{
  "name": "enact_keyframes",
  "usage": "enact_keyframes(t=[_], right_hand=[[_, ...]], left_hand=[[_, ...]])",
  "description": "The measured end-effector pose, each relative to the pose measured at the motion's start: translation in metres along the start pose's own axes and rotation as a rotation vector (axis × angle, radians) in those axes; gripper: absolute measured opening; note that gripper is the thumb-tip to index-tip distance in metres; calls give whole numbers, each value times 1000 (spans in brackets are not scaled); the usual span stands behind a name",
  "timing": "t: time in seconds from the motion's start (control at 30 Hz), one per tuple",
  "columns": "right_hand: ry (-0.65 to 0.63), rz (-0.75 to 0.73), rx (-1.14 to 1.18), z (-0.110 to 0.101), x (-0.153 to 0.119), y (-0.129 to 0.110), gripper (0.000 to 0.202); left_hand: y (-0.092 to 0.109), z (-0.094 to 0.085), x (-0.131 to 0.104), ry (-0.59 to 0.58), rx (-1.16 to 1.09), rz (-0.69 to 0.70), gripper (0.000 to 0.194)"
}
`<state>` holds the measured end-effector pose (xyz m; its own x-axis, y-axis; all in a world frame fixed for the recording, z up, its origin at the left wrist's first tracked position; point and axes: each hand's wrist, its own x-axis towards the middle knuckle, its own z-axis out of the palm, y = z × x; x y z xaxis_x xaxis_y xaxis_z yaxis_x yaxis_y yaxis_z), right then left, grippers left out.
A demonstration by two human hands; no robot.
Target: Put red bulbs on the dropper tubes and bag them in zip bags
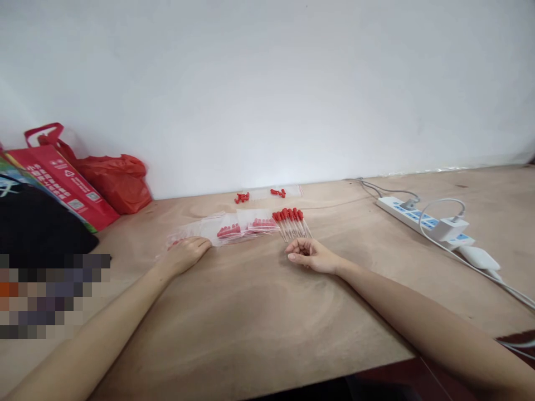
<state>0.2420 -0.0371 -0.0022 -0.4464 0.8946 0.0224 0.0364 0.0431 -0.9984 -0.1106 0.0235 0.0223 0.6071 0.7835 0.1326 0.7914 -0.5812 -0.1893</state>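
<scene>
My left hand (188, 253) lies palm down on the wooden table, fingers extended at the edge of overlapping clear bags (204, 227) that hold red pieces. To the right, my right hand (308, 255) rests on its side with fingers loosely curled and apart, nothing visible in it. Just beyond its fingers lies a row of several thin sticks with red tips (288, 215), fanned side by side. Farther back, small red pieces (242, 197) sit on the wood, and more red pieces (278, 192) lie on a flat clear bag (296, 191).
A white power strip (403, 213) with a plugged-in adapter (450, 228) and cables stands on the right. At the left are a red plastic bag (121, 181), a pink printed bag (62, 181) and a black item (37, 228). A white wall borders the wooden table (251, 323).
</scene>
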Motion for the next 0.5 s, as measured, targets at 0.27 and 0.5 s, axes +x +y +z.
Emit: enact_keyframes(t=[0.27, 0.5], right_hand=[[-5, 2, -1, 0, 1, 1, 44], [7, -3, -21, -1, 1, 3, 42]], left_hand=[[4, -12, 0, 207, -248, -244, 32], [47, -40, -25, 317, -453, -143, 21]])
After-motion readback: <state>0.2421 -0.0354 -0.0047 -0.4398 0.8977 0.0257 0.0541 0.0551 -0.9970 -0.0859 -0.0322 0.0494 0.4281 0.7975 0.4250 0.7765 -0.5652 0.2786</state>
